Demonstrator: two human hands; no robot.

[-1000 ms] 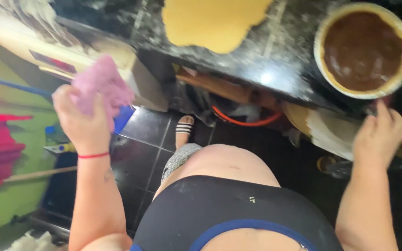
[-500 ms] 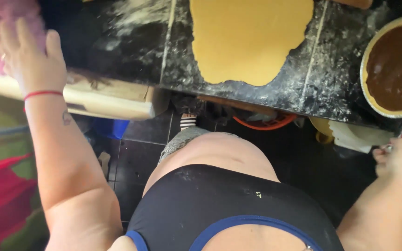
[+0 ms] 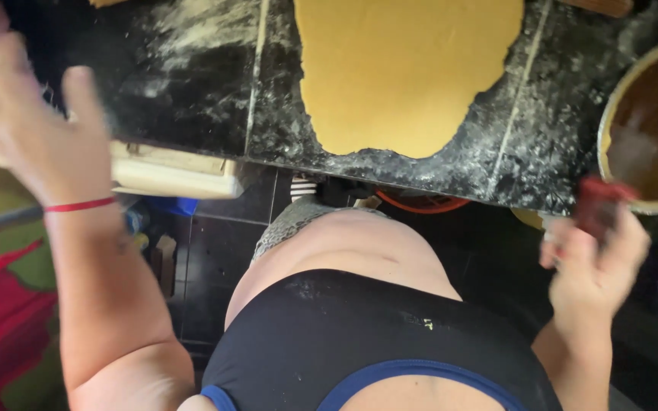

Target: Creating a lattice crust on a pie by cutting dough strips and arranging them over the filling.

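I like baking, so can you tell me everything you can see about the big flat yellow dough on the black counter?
The flat yellow sheet of dough is rolled thin and smooth, soft-looking, with a wavy, uneven edge. It lies flat on the black tiled counter, which is dusted with white flour around it. Its rounded lower end reaches close to the counter's front edge, and its top runs out of the picture. Neither hand touches it: the left hand is off to one side, the right hand to the other.

Black top (image 3: 367, 335) (blue-trimmed) — red wristband (image 3: 79, 205), bare arms.
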